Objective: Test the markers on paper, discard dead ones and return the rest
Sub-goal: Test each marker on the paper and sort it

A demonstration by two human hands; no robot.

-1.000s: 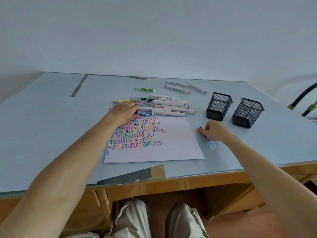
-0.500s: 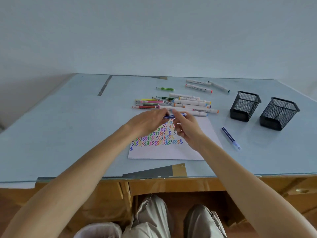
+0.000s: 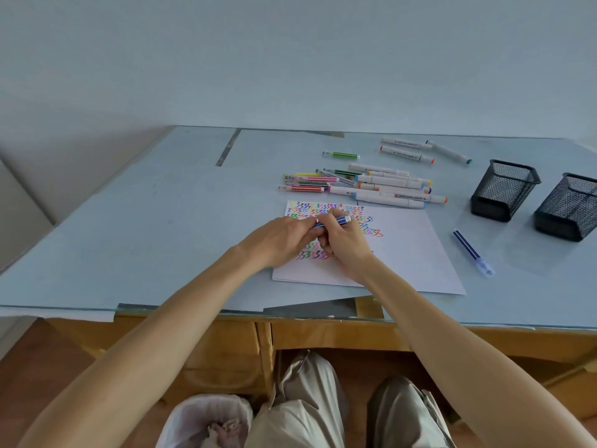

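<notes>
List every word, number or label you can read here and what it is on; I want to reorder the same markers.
"3", or zigzags that read like it, in many colours: rows drawn on the sheet of paper.
Black print along the barrels of the white markers: too small and blurred to read.
Blue striped marker held by left hand and right hand: no print readable.
Mesh pen holders: no label visible.

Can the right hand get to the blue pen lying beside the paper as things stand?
Probably not at once: the right hand and left hand both grip a blue marker over the paper. The way to the blue pen looks free otherwise; nothing lies between.
</notes>
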